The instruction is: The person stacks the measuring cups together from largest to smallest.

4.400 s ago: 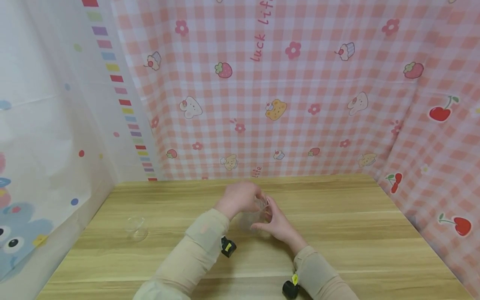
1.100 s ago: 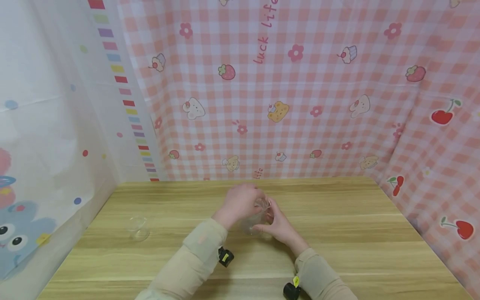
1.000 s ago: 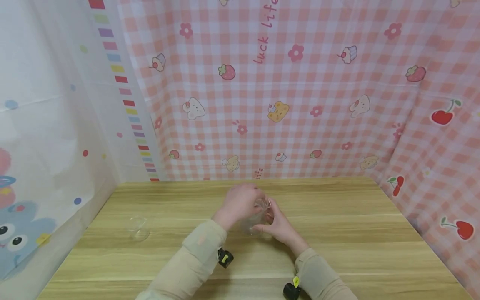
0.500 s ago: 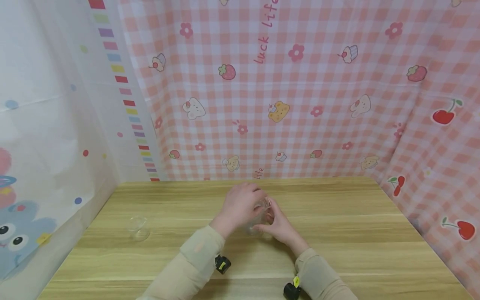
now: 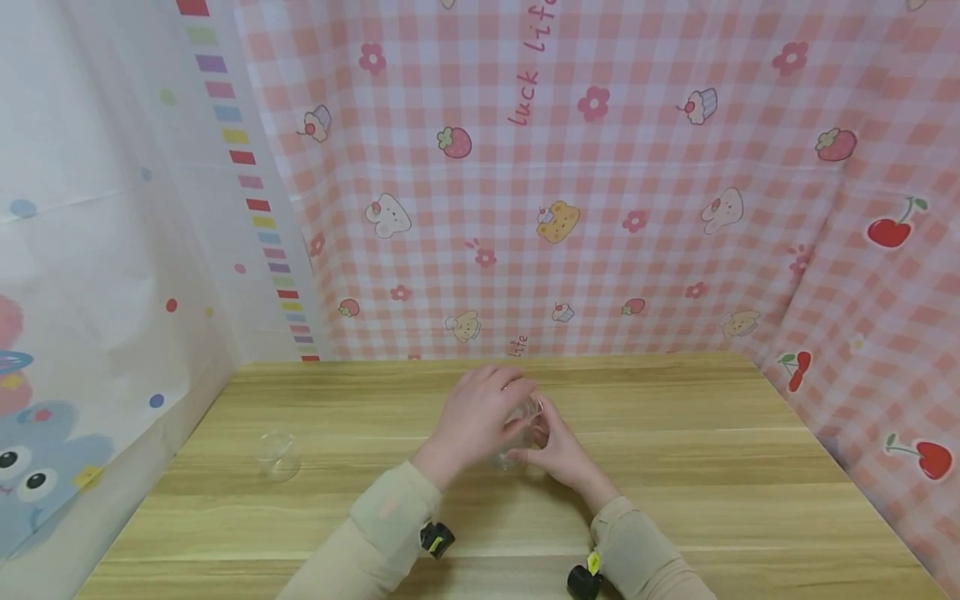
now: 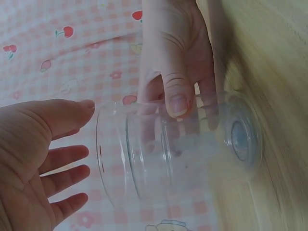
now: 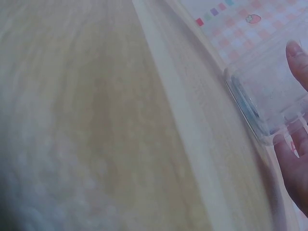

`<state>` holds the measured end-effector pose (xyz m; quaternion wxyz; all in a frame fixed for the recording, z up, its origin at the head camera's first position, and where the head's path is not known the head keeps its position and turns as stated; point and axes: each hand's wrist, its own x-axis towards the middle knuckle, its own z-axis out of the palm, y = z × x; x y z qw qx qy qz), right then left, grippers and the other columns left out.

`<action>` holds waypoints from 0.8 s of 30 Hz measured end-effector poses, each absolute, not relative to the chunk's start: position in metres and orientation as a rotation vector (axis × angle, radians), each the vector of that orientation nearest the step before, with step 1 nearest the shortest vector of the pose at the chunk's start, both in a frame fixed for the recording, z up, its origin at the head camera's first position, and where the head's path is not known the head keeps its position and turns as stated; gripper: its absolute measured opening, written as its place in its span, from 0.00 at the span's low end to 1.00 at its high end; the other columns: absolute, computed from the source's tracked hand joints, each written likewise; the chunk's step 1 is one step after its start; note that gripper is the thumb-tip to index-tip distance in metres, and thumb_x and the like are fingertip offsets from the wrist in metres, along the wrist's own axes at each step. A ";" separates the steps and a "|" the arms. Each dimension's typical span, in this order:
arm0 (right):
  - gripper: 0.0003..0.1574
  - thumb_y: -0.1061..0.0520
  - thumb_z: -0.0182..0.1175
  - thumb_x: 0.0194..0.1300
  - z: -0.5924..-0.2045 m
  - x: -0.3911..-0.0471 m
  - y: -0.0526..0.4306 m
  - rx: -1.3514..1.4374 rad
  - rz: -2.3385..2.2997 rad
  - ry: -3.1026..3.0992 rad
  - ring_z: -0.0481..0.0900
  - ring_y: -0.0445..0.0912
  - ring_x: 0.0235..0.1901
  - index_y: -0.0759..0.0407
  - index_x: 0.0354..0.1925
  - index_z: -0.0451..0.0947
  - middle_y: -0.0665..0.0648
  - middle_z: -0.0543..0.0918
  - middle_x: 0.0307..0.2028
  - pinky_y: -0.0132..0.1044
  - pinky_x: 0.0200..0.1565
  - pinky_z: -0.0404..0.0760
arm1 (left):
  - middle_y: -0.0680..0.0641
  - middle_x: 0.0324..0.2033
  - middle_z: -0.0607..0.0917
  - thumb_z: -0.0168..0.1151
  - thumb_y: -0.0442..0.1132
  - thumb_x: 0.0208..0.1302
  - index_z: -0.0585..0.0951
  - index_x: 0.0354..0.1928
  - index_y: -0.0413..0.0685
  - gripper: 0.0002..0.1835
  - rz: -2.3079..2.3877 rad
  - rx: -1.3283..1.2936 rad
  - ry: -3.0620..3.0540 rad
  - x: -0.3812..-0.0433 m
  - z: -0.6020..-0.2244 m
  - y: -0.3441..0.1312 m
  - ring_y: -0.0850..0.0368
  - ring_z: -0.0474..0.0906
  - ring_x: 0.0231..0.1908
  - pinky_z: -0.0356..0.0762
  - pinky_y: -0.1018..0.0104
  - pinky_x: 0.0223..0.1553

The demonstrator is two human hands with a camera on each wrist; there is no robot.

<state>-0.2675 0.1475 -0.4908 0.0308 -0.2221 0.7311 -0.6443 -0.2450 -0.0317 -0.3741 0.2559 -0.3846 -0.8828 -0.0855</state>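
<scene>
A clear plastic jar (image 6: pixel 197 159) stands upright on the table, its base touching the wood. My right hand (image 5: pixel 562 454) grips the jar's side, thumb on the near side and fingers behind, as the left wrist view shows. Above the jar's top, my left hand (image 5: pixel 476 417) holds nothing; in the left wrist view its fingers (image 6: pixel 67 159) are extended and apart from the rim. Ring-like ridges run round the upper part; I cannot tell whether a clear lid is on it. In the right wrist view the jar's lower end (image 7: pixel 269 91) shows beside the right fingers.
A small clear round container (image 5: pixel 277 458), faint against the wood, stands on the table's left side. The wooden table (image 5: pixel 675 500) meets a pink checked curtain (image 5: pixel 637 167) at the back and right, and a white curtain (image 5: pixel 112 250) on the left.
My left hand has turned at the wrist and its fingers have spread off the jar's top, while the forearm has shifted left and towards me. The right hand and jar stay nearly still.
</scene>
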 end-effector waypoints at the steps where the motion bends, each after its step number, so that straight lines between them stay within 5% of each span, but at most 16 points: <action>1: 0.57 0.68 0.73 0.54 -0.491 -0.268 0.148 -0.691 -1.984 2.253 0.61 0.60 0.70 0.58 0.73 0.51 0.62 0.62 0.70 0.51 0.69 0.61 | 0.46 0.53 0.83 0.76 0.45 0.55 0.82 0.56 0.49 0.26 -0.235 -1.048 -2.380 -0.244 -0.375 -0.033 0.49 0.77 0.55 0.75 0.52 0.57; 24: 0.59 0.67 0.74 0.54 -0.492 -0.267 0.148 -0.684 -1.966 2.303 0.61 0.61 0.69 0.56 0.75 0.51 0.65 0.61 0.71 0.52 0.69 0.61 | 0.41 0.58 0.79 0.78 0.46 0.52 0.79 0.60 0.47 0.33 -0.258 -1.032 -2.390 -0.231 -0.380 -0.065 0.44 0.74 0.58 0.71 0.45 0.61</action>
